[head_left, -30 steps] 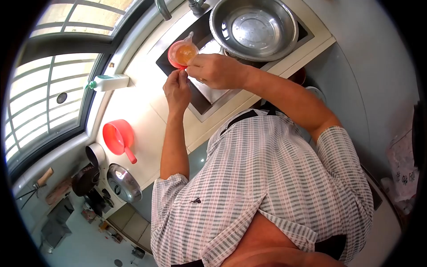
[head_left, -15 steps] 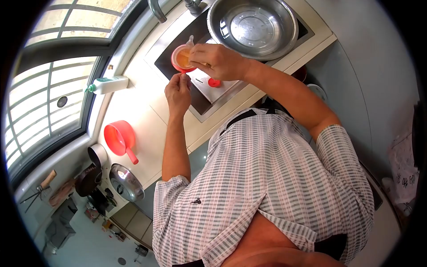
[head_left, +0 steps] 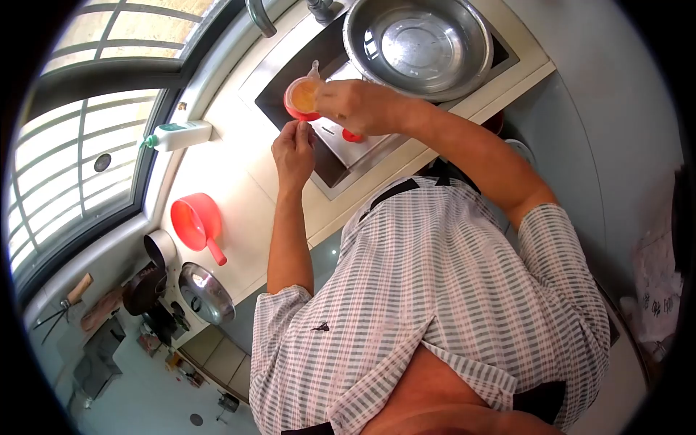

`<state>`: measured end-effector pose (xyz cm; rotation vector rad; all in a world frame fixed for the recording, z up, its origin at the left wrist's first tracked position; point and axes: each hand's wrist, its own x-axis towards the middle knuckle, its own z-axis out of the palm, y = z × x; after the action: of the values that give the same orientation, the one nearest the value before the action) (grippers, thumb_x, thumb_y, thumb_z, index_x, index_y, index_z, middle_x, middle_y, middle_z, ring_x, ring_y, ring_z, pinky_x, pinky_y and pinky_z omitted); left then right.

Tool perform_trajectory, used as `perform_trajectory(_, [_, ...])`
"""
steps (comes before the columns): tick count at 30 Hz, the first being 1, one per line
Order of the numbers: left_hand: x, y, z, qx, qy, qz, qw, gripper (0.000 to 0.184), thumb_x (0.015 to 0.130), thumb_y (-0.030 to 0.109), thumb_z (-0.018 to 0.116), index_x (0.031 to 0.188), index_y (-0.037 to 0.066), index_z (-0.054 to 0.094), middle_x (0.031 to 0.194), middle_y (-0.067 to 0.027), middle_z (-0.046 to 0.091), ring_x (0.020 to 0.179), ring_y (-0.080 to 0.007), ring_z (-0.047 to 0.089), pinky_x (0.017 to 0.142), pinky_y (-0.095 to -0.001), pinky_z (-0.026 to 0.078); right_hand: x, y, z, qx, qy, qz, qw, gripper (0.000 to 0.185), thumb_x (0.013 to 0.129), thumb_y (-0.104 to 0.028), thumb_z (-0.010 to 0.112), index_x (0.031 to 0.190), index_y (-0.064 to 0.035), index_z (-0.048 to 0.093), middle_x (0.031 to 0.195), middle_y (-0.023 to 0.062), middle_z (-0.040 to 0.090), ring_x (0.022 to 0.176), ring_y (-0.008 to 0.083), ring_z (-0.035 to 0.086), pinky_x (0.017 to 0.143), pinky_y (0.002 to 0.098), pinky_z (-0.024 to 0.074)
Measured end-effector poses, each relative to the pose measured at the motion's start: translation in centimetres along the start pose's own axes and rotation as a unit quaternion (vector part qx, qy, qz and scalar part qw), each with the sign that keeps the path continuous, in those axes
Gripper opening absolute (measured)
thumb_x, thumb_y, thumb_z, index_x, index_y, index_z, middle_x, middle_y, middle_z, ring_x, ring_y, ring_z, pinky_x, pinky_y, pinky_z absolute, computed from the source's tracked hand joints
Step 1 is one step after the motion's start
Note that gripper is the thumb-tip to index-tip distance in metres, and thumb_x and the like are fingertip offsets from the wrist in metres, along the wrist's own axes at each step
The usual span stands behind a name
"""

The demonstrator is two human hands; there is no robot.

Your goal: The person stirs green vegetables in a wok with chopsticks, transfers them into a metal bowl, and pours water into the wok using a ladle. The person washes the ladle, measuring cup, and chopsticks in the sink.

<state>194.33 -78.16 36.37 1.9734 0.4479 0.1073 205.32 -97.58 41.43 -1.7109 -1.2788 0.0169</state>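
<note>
My left hand (head_left: 293,151) is closed, thumb and fingers pinching the near red edge of a small round cup (head_left: 293,109) with a red outer wall. Inside the cup shows a yellow-orange content (head_left: 306,97), and a clear pointed piece (head_left: 314,69) sticks up behind its far rim. My right hand (head_left: 351,105) reaches over the cup's right side with its fingers bent together. Its fingertips and anything in them are hidden. Both hands are above the sink (head_left: 335,165). A small red piece (head_left: 351,135) lies in the sink, partly covered by my right hand.
A large metal basin (head_left: 471,43) stands over the sink's right part, below the faucet (head_left: 261,20). On the counter are a white bottle (head_left: 181,136) with a green cap, a red dipper (head_left: 190,228) and a shiny metal lid (head_left: 208,293). Dark pans (head_left: 143,290) stand farther left.
My right hand has turned slightly and its fingers have drawn a little to the right over the cup. My left hand keeps its hold. The whole view has shifted slightly.
</note>
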Motion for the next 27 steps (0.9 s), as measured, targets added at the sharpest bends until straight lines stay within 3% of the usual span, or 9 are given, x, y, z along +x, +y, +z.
perform_trajectory(2, [-0.2,0.2,0.1,0.020,-0.006,-0.003,1.000,0.025,0.102,0.018,0.055,0.094,-0.001,0.068,0.068,-0.0034,0.062,0.061,-0.0108,0.054,0.059,-0.0275,0.045,-0.3,0.2,0.5,0.004,-0.057,-0.002,0.998,0.014,0.085,-0.001,0.066,0.098,0.0007,0.062,0.093,0.0149,0.063,0.082,0.0349,0.066,0.071,0.0409,0.0539])
perform_trajectory(5, [0.0,0.1,0.0,0.023,-0.002,0.000,1.000,0.025,0.102,0.018,0.055,0.094,-0.001,0.068,0.068,-0.0037,0.062,0.061,-0.0109,0.055,0.059,-0.0278,0.045,0.2,0.1,0.3,-0.029,0.009,0.026,0.999,0.014,0.085,-0.002,0.066,0.098,0.0009,0.061,0.093,0.0149,0.063,0.082,0.0348,0.066,0.071,0.0409,0.0540])
perform_trajectory(8, [0.2,0.1,0.0,0.027,0.009,0.011,1.000,0.024,0.102,0.018,0.055,0.093,-0.001,0.068,0.069,-0.0040,0.062,0.061,-0.0109,0.055,0.059,-0.0279,0.046,0.2,0.4,1.1,0.020,-0.020,-0.008,1.000,0.014,0.086,-0.003,0.067,0.098,-0.0001,0.062,0.093,0.0149,0.063,0.083,0.0348,0.066,0.071,0.0409,0.0541])
perform_trajectory(11, [0.4,0.0,-0.1,0.023,0.012,0.007,1.000,0.024,0.102,0.017,0.056,0.092,-0.001,0.067,0.069,-0.0037,0.062,0.061,-0.0108,0.055,0.060,-0.0277,0.046,0.6,1.0,0.6,-0.098,0.031,-0.010,0.995,0.014,0.087,-0.004,0.067,0.100,-0.0008,0.063,0.095,0.0147,0.064,0.083,0.0350,0.066,0.072,0.0408,0.0541])
perform_trajectory(14, [0.2,0.6,-0.3,0.000,0.018,0.001,1.000,0.023,0.102,0.017,0.056,0.092,-0.001,0.067,0.069,-0.0031,0.062,0.061,-0.0106,0.055,0.060,-0.0274,0.046,0.8,0.7,0.7,0.045,0.072,0.025,0.996,0.010,0.093,-0.009,0.061,0.096,0.0009,0.062,0.098,0.0181,0.064,0.085,0.0376,0.066,0.073,0.0407,0.0553])
perform_trajectory(15, [0.3,0.9,-0.2,-0.011,0.019,0.002,1.000,0.023,0.102,0.017,0.056,0.092,-0.001,0.067,0.070,-0.0029,0.062,0.061,-0.0105,0.055,0.059,-0.0273,0.045,0.9,0.7,0.9,0.087,0.035,0.059,0.994,0.010,0.092,-0.009,0.061,0.096,0.0008,0.062,0.095,0.0184,0.064,0.084,0.0382,0.065,0.072,0.0415,0.0542])
perform_trajectory(19, [0.2,-0.2,-0.3,0.006,0.013,-0.002,1.000,0.023,0.102,0.017,0.056,0.092,-0.001,0.067,0.069,-0.0025,0.062,0.062,-0.0102,0.054,0.059,-0.0268,0.045,1.4,1.2,-0.6,-0.001,0.062,0.063,0.996,0.010,0.092,-0.009,0.062,0.093,0.0015,0.061,0.091,0.0197,0.063,0.084,0.0375,0.064,0.072,0.0424,0.0526])
perform_trajectory(23, [0.2,0.1,0.1,-0.012,0.015,0.004,1.000,0.023,0.102,0.017,0.056,0.092,-0.002,0.067,0.069,-0.0027,0.062,0.062,-0.0101,0.054,0.059,-0.0270,0.045,1.1,1.2,0.5,0.076,0.019,0.001,0.997,0.010,0.090,-0.006,0.065,0.098,-0.0001,0.062,0.094,0.0139,0.065,0.076,0.0326,0.065,0.067,0.0377,0.0535])
perform_trajectory(27, [0.4,0.1,-0.3,0.007,0.023,-0.006,1.000,0.023,0.102,0.017,0.056,0.093,-0.002,0.067,0.071,-0.0039,0.063,0.063,-0.0105,0.056,0.060,-0.0279,0.047,1.5,1.1,-0.1,-0.044,0.053,-0.001,0.998,0.013,0.087,-0.005,0.067,0.098,-0.0002,0.063,0.092,0.0141,0.066,0.080,0.0336,0.066,0.069,0.0409,0.0543])
